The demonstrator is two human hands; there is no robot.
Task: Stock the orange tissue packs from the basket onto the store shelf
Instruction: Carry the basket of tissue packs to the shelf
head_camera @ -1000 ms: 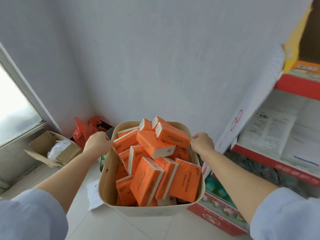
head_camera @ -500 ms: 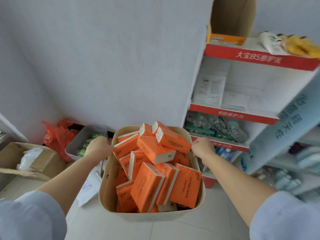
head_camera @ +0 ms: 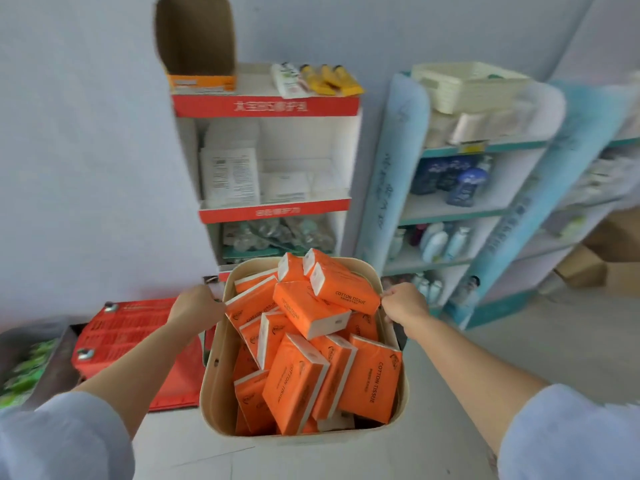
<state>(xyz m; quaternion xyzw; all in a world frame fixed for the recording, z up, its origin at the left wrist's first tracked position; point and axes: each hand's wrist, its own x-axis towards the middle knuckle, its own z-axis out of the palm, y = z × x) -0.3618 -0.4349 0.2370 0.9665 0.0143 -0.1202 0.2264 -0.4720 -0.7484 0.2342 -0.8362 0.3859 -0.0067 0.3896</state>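
We face pale grey walls (head_camera: 86,150) and a pale tiled floor (head_camera: 554,348). A red-trimmed white shelf unit (head_camera: 266,107) stands beside a teal-edged one (head_camera: 485,147), daylight soft.

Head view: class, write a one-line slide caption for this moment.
Both hands, left hand and right hand, grip a beige basket heaped with orange tissue packs, facing stocked shelves.

Small shop corner, I judge. Red-and-white cardboard display stand (head_camera: 266,161) against pale wall, printed red strips on shelf fronts, tubes (head_camera: 329,79) on top, leaflets (head_camera: 230,176) inside. Beside it blue-and-white shelf unit (head_camera: 460,209) stocked with rows of bottles (head_camera: 464,185), cream plastic basket (head_camera: 471,86) up top. Cardboard boxes (head_camera: 595,258) on floor at right. I see basket (head_camera: 216,382) heaped with identical orange tissue packs (head_camera: 294,386), retail stock.
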